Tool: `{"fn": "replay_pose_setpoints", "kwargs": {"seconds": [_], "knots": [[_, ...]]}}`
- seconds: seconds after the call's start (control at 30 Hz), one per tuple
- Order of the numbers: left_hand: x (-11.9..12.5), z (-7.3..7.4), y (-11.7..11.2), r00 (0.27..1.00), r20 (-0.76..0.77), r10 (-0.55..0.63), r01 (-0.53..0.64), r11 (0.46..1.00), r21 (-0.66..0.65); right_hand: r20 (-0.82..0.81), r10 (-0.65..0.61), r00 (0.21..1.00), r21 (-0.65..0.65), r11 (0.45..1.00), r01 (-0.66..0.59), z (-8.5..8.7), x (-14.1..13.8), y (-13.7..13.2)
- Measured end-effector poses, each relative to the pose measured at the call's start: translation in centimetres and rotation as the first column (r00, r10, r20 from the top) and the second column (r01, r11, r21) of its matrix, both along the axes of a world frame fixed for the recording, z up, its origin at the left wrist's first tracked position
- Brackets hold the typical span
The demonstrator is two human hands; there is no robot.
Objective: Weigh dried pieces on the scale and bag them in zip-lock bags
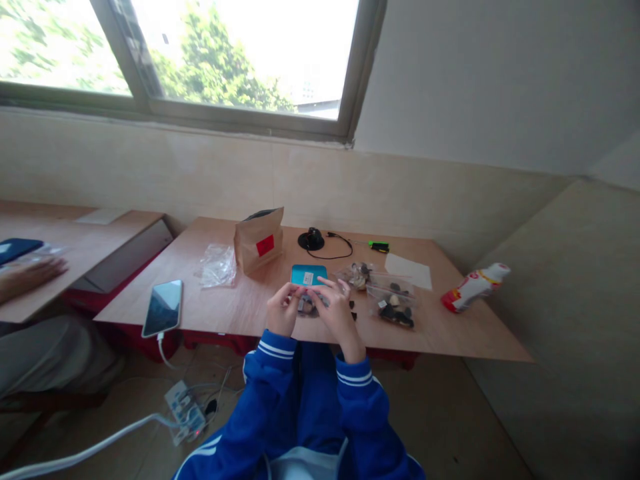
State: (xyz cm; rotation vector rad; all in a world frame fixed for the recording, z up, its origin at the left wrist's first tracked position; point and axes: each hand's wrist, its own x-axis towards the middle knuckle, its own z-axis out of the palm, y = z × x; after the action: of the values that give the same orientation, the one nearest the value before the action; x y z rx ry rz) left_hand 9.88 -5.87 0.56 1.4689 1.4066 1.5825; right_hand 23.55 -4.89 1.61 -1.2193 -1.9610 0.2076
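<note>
Far left, another person's hand (30, 279) on a separate desk. Main desk (440, 333): phone (163, 308) with cable plugged in, clear plastic bag (218, 265), kraft paper bag (259, 240) with red label. Left hand (285, 308) and right hand (339, 312) together, fingers nearly meeting over small dark pieces (307, 305), just in front of teal card (309, 275); grip unclear. Next, clear zip bag (391, 303) of small dark and tan pieces, then red-and-white bottle (474, 287) lying tilted.
</note>
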Motion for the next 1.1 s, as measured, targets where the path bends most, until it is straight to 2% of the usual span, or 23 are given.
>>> {"fn": "replay_pose_setpoints", "kwargs": {"seconds": [0.2,0.33,0.47,0.53,0.67,0.77,0.83,0.93,1.0,1.1], "knots": [[0.4,0.2,-0.5,0.998,0.006,0.058,-0.058,0.998,0.001,-0.027,-0.111,0.993,0.077,0.991,0.113,-0.5,-1.1,0.1],[0.6,0.5,-0.6,0.990,0.094,0.109,-0.108,0.994,-0.021,-0.045,-0.060,0.997,0.065,0.996,0.063,-0.5,-1.0,-0.1],[-0.5,0.7,-0.2,0.949,0.274,0.159,-0.162,0.987,-0.012,-0.052,-0.086,0.995,0.021,0.996,0.087,-1.1,1.6,0.5],[-1.2,0.9,0.0,0.934,0.317,0.165,-0.166,0.986,-0.026,-0.063,-0.088,0.994,-0.012,0.996,0.088,-1.8,3.3,0.9],[-1.6,0.9,0.7,0.916,0.384,0.115,-0.107,0.993,-0.042,-0.233,-0.062,0.970,-0.102,0.994,0.039,-2.9,5.1,0.8],[-0.8,0.3,1.1,0.860,0.494,0.131,-0.102,0.991,-0.087,-0.451,-0.084,0.889,-0.204,0.979,-0.011,-3.2,4.9,0.1],[-0.1,-0.3,1.4,0.806,0.569,0.163,-0.100,0.985,-0.140,-0.587,-0.072,0.806,-0.277,0.954,-0.116,-3.3,4.6,-0.3],[0.9,-1.3,1.7,0.768,0.624,0.142,0.008,0.973,-0.231,-0.678,-0.060,0.733,-0.358,0.897,-0.258,-3.5,4.4,-0.6],[1.2,-1.8,2.1,0.791,0.609,0.059,0.141,0.951,-0.276,-0.703,-0.125,0.700,-0.374,0.902,-0.214,-3.8,5.2,-0.2],[0.5,-2.4,2.6,0.834,0.551,-0.020,0.235,0.917,-0.322,-0.755,-0.319,0.573,-0.380,0.925,0.013,-4.0,8.6,1.3]]}}
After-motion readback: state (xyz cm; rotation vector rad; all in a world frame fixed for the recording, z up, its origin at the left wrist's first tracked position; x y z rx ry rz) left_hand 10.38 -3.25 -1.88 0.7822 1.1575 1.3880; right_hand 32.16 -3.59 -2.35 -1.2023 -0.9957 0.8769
